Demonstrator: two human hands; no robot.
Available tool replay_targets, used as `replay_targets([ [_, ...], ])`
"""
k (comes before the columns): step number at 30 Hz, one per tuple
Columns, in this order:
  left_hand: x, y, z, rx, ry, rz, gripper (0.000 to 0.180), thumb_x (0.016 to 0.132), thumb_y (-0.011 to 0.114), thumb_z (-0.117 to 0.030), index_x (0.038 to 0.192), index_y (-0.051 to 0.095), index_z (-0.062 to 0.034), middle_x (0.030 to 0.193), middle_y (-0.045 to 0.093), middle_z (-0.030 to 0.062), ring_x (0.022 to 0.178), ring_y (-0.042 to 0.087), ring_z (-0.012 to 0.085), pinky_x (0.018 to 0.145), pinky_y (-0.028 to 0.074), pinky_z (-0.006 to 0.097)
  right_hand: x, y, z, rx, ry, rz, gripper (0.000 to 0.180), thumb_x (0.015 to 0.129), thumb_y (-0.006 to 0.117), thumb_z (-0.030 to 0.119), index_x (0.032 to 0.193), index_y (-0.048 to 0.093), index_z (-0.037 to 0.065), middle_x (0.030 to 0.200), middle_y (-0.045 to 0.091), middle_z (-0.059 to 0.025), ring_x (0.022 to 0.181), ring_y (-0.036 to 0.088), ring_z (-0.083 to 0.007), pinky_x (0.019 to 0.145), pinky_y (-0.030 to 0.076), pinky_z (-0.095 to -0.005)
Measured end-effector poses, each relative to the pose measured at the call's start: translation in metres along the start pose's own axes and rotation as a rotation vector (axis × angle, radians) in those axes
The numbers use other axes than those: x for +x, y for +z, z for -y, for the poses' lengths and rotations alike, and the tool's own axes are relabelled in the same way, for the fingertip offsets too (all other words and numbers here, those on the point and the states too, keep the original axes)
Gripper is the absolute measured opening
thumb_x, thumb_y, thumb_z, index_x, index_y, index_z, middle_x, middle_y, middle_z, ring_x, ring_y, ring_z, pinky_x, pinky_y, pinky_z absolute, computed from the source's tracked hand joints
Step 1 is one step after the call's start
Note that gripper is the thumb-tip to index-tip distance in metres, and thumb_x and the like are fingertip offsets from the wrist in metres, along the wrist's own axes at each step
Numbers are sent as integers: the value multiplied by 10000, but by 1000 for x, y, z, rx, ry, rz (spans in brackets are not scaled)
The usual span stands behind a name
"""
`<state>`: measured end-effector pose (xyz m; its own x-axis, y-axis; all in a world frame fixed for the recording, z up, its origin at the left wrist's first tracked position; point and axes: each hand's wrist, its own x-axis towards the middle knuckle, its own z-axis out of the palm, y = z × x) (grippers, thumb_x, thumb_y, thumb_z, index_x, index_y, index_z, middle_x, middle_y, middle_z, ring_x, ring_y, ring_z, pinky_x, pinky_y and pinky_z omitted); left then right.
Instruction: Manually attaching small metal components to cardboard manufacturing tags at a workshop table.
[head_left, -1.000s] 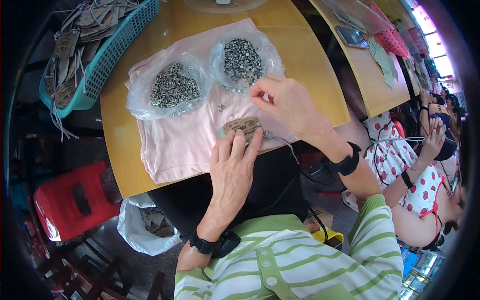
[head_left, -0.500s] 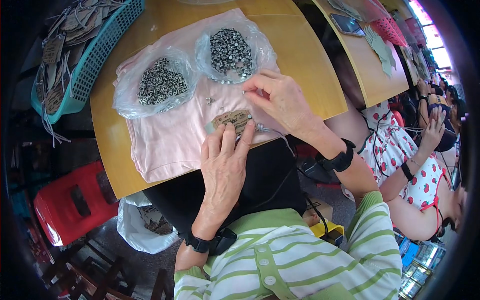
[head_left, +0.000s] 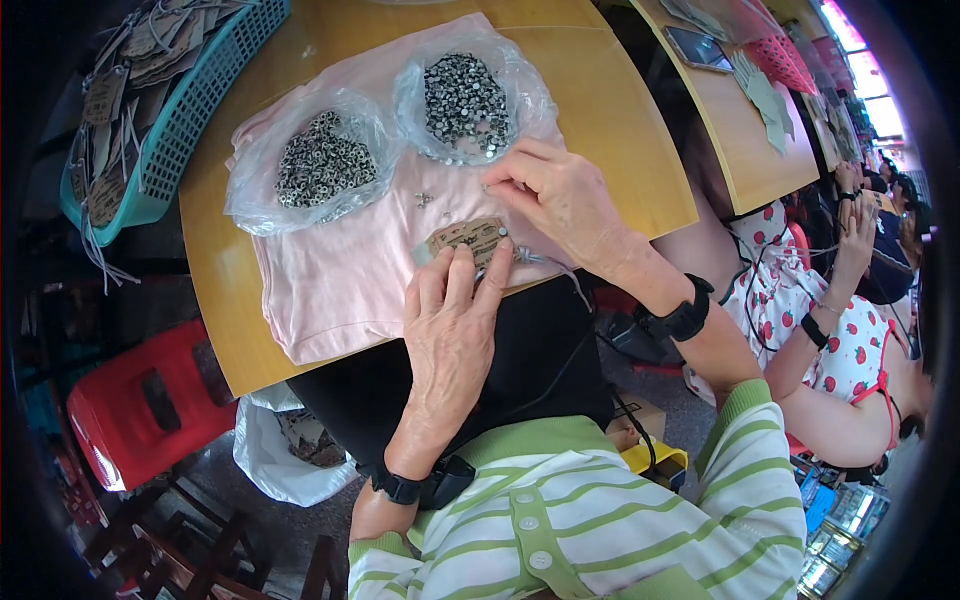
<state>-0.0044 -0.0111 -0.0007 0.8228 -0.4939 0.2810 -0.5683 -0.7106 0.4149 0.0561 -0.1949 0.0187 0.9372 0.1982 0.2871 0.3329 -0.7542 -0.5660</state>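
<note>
On a folded pink cloth (head_left: 320, 290), a brown paper tag (head_left: 458, 234) with printing and a grey cord lies near the table's front edge. My left hand (head_left: 448, 330) rests on it with fingers spread, the index finger beside a small round metal piece at the tag's right end. My right hand (head_left: 560, 200) pinches a small silvery metal stud (head_left: 486, 187) above the cloth, just beyond the tag. A few loose metal pieces (head_left: 423, 200) lie farther left. Behind are two clear plastic bags: one of ring-shaped metal pieces (head_left: 325, 165), one of round metal caps (head_left: 465, 100).
A teal basket (head_left: 195, 120) of corded tags stands at the left. A red stool (head_left: 150, 410) and a white plastic bag (head_left: 285, 450) are below the table (head_left: 620, 130). At the right, a person (head_left: 840, 350) sits by another table with a phone (head_left: 698, 48).
My left hand has shifted very slightly right, its index finger now below the tag's metal piece. My right hand keeps its pinch almost in place. The seated person's raised hand has moved a little.
</note>
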Motion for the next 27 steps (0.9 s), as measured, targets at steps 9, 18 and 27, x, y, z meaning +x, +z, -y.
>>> replay_targets([
  [9, -6, 4, 0, 16, 22, -17, 548, 762, 600, -45, 1299, 566, -152, 1164, 515, 111, 1123, 489, 287, 952, 407, 408, -7, 2, 3, -64, -46, -19, 70, 839, 636, 106, 868, 648, 44, 850, 612, -95, 759, 628, -309, 647, 507, -368],
  [18, -6, 4, 2, 20, 23, -30, 546, 768, 593, -42, 1301, 564, -155, 1156, 512, 108, 1120, 492, 284, 952, 408, 405, -8, 7, 8, -107, -65, -1, 135, 787, 681, 36, 918, 649, 41, 853, 614, -70, 690, 621, -234, 620, 512, -307],
  [27, -12, 4, 1, 10, 48, -48, 581, 755, 607, -29, 1314, 560, -180, 1161, 507, 102, 1111, 492, 282, 955, 399, 408, -15, 10, 11, -24, -47, -97, 160, 771, 674, -8, 926, 663, 26, 817, 606, -80, 670, 612, -215, 605, 503, -300],
])
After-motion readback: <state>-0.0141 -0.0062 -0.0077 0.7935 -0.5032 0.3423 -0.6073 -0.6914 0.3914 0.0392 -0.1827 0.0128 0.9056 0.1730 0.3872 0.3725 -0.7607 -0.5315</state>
